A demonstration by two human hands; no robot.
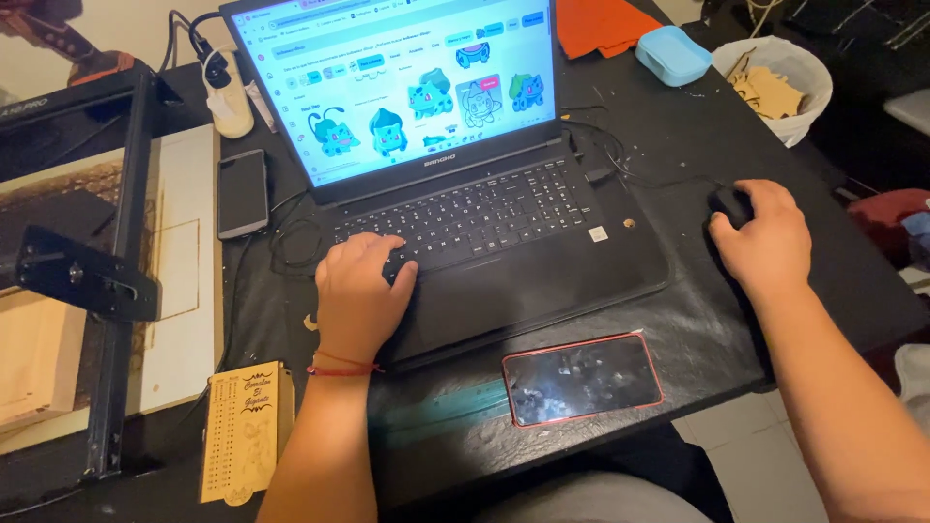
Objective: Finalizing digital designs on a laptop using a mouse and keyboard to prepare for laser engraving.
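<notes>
Black, scuffed desk (697, 320) carries an open laptop (484, 223). Left hand (356, 291) rests with loose fingers on its keys; right hand (765, 237) grasps a black mouse (728, 205). A glossy red-edged phone (581, 378) lies in front, a flat engraved wooden tag (247, 431) nearby.

A black worktop (678, 145) fills most of the frame, its surface scuffed and dusted with pale specks. Light floor tiles (756, 455) show at lower right. At upper right, a white bin (809, 82) holds wooden offcuts. A black metal frame (121, 291) stands over pale boards at left.
</notes>
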